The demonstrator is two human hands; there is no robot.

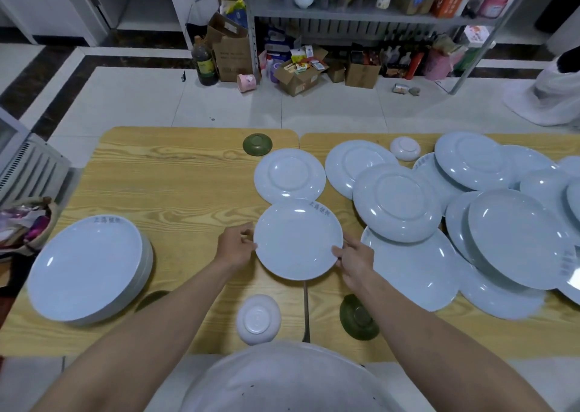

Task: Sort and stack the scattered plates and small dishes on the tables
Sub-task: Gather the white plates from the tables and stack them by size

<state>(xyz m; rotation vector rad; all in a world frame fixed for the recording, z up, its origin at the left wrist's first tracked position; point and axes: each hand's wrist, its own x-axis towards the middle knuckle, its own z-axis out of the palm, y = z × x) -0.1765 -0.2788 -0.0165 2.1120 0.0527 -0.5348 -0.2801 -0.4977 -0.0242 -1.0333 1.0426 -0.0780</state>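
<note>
Both hands — left (pixel 236 246), right (pixel 354 258) — grip one upright plate (pixel 297 239).

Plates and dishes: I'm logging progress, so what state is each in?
Held plate: face up, gripped by left hand and right hand.
Stack: face up, neat.
Far plate: upside down.
Right pile: scattered, overlapping.
Green dishes: upside down.
White dishes: upside down.
</note>
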